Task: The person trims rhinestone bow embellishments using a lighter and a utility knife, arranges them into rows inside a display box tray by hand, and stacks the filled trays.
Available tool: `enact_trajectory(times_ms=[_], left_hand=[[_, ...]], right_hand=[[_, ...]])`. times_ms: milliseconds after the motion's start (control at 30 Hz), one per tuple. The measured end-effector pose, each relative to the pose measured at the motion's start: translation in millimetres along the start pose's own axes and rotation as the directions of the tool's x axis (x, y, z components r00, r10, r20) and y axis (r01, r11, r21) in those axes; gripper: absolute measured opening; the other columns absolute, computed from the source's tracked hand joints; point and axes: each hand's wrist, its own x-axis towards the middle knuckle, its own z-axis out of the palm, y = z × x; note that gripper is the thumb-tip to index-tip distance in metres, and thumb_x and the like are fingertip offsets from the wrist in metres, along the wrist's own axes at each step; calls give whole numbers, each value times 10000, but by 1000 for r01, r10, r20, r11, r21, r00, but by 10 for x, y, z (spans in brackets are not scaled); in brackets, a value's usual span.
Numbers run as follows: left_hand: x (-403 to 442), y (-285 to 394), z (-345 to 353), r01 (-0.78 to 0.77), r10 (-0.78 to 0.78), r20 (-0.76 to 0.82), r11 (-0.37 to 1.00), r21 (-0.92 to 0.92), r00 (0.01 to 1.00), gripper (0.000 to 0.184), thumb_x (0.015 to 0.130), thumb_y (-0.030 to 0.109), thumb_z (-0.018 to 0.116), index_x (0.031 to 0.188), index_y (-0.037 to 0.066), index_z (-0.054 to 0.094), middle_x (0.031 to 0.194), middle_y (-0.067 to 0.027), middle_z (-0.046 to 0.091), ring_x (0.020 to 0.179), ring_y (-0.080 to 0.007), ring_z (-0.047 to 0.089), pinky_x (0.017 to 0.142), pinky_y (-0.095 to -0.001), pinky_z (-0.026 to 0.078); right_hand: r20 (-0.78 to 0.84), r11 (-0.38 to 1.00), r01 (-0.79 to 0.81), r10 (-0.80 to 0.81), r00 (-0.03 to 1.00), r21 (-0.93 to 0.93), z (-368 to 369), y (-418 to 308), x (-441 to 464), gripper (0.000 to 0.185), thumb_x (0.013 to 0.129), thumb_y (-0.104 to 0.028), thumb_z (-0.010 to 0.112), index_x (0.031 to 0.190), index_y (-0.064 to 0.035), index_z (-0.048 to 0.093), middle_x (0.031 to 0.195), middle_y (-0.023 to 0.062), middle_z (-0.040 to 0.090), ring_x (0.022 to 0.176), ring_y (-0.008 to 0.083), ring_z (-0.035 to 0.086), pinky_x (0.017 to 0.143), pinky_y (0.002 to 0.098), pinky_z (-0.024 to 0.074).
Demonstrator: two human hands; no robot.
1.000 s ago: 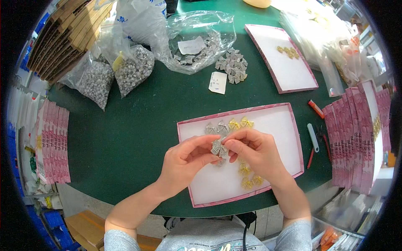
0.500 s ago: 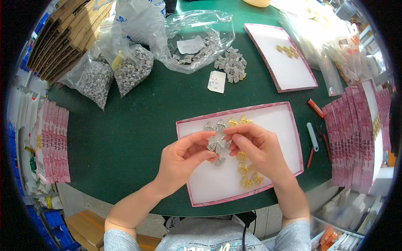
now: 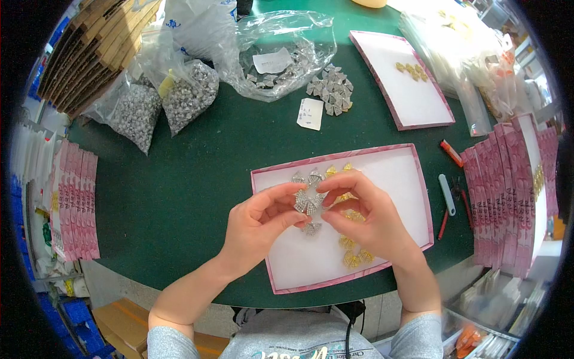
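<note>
Over the near tray, my left hand (image 3: 257, 218) grips a silver openwork ornament (image 3: 307, 203) studded with small bright dots, its edges between thumb and forefinger. My right hand (image 3: 366, 212) is close against the ornament's right side, thumb and forefinger apart; whether a fingertip touches it I cannot tell. Below the hands lies a pink-rimmed white tray (image 3: 388, 173). Silver fan-shaped pieces (image 3: 315, 176) rest on it near my left fingers, and gold fan-shaped pieces (image 3: 353, 259) show below and behind my right hand, which covers some of them.
Beyond the tray are loose silver triangular pieces (image 3: 332, 90), a paper label (image 3: 310, 113) and an open plastic bag (image 3: 287, 36). Bags of silver bits (image 3: 191, 96) stand left. A second tray (image 3: 412, 107), a light-blue-handled tool (image 3: 446, 194) and stacked pink trays (image 3: 499, 197) are right.
My right thumb has moved down and away from my forefinger, so the fingers are wider apart. My left hand keeps its grip, with the ornament turned slightly.
</note>
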Motion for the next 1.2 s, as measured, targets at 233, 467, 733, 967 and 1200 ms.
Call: enact_trajectory(times_ms=[233,467,733,967,1200], left_hand=[[3,0,3,18,-18,-10,1000,-19,1000,351,812,-23,563,1158,-11,509,954,-88,603,833,-137,606,764,-251,496],[2,-4,3,41,-42,-15,999,-26,999,347,811,-11,567,1155,-7,517,940,-84,602,828,-132,606,752,-241,492],[-1,-8,3,14,-14,-15,1000,-1,1000,349,810,-9,566,1157,-2,524,912,-73,608,808,-126,612,724,-239,499],[-52,94,-24,-299,350,27,755,584,936,366,737,51,664,1096,57,593,858,-83,603,703,-142,595,638,-248,492],[-78,105,26,-282,312,-6,866,414,950,355,764,18,637,1112,38,570,954,-71,600,837,-129,601,715,-252,501]], right_hand=[[-1,988,129,-129,992,-88,38,-3,14,362,707,68,643,1036,-14,518,1059,100,514,935,175,559,752,275,504],[-15,994,87,-88,996,-61,42,-8,8,318,723,71,636,1014,-1,531,1030,93,536,897,160,579,749,269,510],[-10,998,60,-60,998,-24,47,15,6,276,739,39,635,998,0,549,972,81,568,813,134,594,713,253,521],[-33,999,-41,41,999,-5,91,-26,-56,287,727,47,639,995,2,547,942,48,562,837,93,556,704,222,501],[-91,996,24,-16,996,88,110,-101,-119,260,731,1,661,973,-3,566,920,63,589,797,107,583,679,248,513]])
